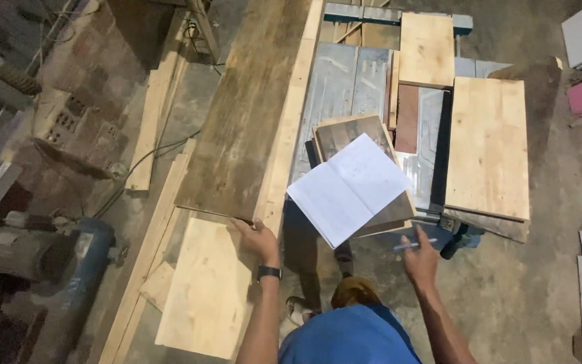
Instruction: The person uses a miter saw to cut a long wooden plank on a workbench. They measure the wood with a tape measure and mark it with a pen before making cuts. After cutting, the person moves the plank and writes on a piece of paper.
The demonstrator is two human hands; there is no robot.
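The left hand rests its fingers on the near end of a long dark plank, nothing clasped, above a pale plywood sheet. The right hand pinches a pen just beside an open notebook at the saw table's near edge.

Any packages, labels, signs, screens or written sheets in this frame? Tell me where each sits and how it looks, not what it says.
Open notebook: on a small board on the metal saw table, ahead of the right hand, which holds a pen; white pages, faint lines.
Wristwatch: on the left wrist, dark band; its face cannot be seen.
No packages, signs or labels show.
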